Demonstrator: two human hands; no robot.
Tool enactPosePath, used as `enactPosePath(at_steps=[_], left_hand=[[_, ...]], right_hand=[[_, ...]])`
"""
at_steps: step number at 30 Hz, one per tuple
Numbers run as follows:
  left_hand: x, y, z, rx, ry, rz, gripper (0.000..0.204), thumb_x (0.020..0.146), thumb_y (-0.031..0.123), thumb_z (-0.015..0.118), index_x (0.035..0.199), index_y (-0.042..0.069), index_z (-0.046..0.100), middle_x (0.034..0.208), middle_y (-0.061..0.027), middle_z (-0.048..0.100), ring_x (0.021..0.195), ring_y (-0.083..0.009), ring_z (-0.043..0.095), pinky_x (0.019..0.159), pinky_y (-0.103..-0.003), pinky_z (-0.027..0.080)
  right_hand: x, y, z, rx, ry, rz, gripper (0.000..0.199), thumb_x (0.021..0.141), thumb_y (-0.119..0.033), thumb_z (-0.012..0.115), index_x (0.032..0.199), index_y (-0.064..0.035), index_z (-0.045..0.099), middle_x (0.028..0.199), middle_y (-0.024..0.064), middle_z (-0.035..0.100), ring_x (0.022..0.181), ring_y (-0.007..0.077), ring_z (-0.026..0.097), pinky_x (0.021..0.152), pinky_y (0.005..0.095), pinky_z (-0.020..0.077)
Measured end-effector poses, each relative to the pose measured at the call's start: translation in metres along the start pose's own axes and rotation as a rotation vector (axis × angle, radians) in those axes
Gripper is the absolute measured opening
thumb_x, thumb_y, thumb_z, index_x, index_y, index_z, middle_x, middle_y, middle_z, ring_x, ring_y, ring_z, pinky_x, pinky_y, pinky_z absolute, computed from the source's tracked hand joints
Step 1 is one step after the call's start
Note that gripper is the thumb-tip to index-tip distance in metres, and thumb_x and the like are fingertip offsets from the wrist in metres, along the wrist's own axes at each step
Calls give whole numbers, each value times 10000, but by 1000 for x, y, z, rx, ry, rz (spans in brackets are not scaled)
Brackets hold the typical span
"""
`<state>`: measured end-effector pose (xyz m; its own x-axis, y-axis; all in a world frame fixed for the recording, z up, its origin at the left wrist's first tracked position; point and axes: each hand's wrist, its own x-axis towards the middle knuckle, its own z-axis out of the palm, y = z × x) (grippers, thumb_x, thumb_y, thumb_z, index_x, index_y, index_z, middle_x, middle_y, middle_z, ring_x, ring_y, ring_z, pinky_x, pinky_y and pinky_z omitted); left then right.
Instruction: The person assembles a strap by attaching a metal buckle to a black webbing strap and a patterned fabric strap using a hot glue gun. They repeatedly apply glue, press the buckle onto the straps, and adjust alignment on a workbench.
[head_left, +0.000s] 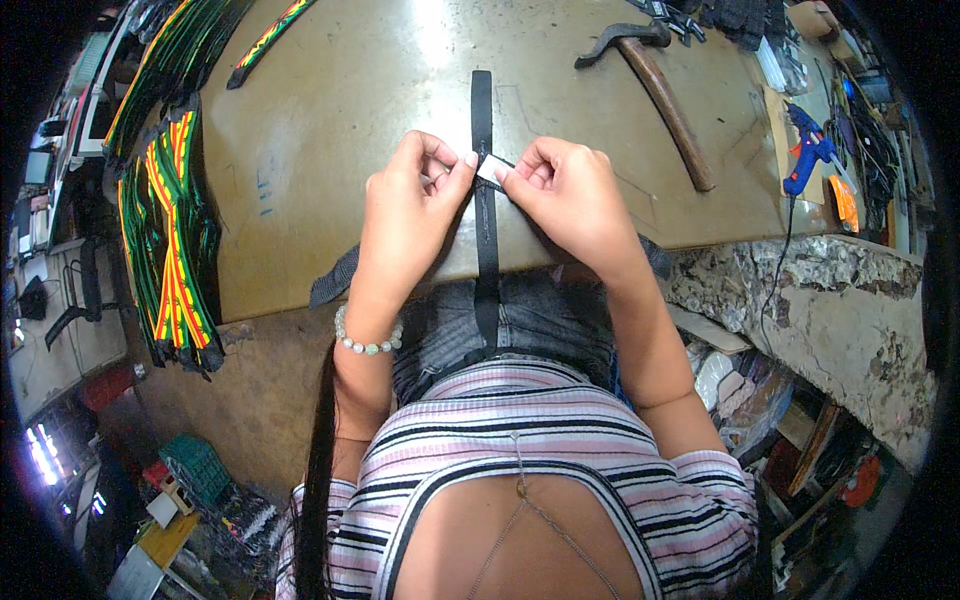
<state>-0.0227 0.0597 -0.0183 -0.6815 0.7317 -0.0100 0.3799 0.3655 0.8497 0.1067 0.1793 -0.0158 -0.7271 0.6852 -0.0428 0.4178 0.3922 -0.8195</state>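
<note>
A narrow black strap (482, 110) runs from the middle of the table over its near edge and down to my lap. My left hand (412, 195) is closed in a pinch at the strap's left side, thumb and fingertip against it. On the other side my right hand (575, 195) pinches a small white label (491, 168), which lies over the strap between both thumbs. Dark woven band ends stick out past my forearms, one at the left (333, 278) and one at the right (654, 257); whether they join under my hands is hidden.
Bundles of green, yellow and red patterned straps (170, 235) hang over the table's left edge. A hammer (668, 110) with a wooden handle lies at the far right. Beyond it sits a blue glue gun (806, 150), its cord hanging past a rough, peeling ledge (840, 310).
</note>
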Motion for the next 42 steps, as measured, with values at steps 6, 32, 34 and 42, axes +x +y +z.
enactPosePath(at_steps=[6,32,34,42], left_hand=[[0,-1,3,56,7,19,253,856,182,774,901,10,594,602,-77,588,533,-145,570,541,-307,473],[-13,-13,-7,76,8,321,120,779,71,772,881,43,716,802,-70,675,730,-198,662,655,-298,504],[-11,-12,-3,62,26,245,119,781,106,776,875,56,724,796,-67,677,730,-211,671,656,-317,507],[-7,-5,2,120,35,11,221,771,212,795,937,80,731,749,-56,646,691,-228,653,640,-356,506]], right_hand=[[2,2,-1,-11,-20,-8,242,819,-201,766,780,24,685,608,109,619,560,124,582,553,296,483],[6,3,-3,-1,-78,16,276,765,-249,772,772,15,692,701,179,685,648,301,695,637,388,547],[7,3,-3,6,-90,40,266,769,-238,774,771,15,689,696,178,681,644,301,691,632,384,545],[-3,-8,-9,-78,-59,-67,242,771,-168,774,904,6,670,797,168,651,730,310,676,658,383,533]])
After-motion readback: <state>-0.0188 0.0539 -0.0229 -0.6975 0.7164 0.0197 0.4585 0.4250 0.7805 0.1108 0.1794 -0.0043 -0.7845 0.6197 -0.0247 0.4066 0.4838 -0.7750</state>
